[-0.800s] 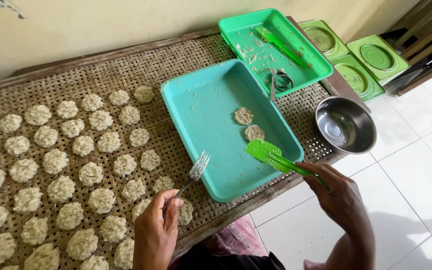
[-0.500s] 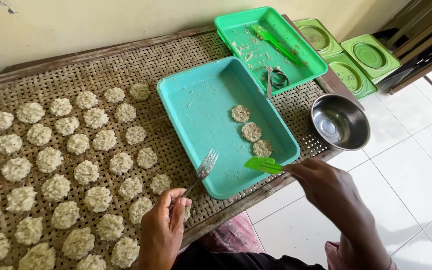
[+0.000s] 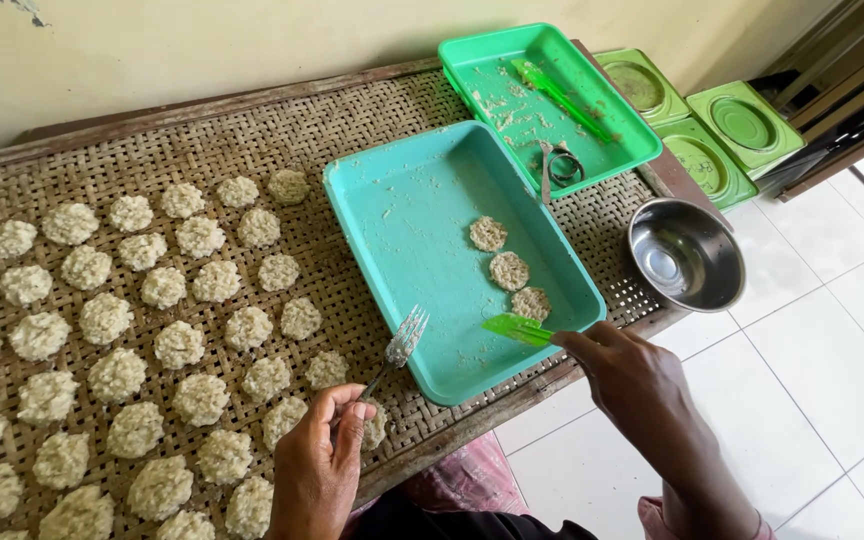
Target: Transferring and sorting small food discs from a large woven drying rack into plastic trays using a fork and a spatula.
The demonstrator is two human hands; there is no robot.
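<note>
My left hand [image 3: 320, 457] holds a metal fork [image 3: 402, 345] whose tines hang over the near left rim of a teal tray [image 3: 422, 215]. My right hand [image 3: 632, 385] grips a green plastic spatula [image 3: 514, 328], its blade low inside the tray next to the nearest of three round pale rice cakes [image 3: 509, 270]. Those cakes lie in a row on the tray's right side. Several more round rice cakes [image 3: 182, 345] are laid out in rows on the woven bamboo mat [image 3: 342, 130] to the left.
A green tray [image 3: 482, 60] with crumbs, a green utensil and a metal ring mould stands behind the teal one. A steel bowl [image 3: 685, 255] sits at the mat's right end. Three green square lids [image 3: 722, 125] lie beyond it. White floor tiles lie below, right.
A third rice cake now lies in the teal tray, where there were two. My right hand brought the spatula lower and closer to the tray's near edge. The fork barely moved.
</note>
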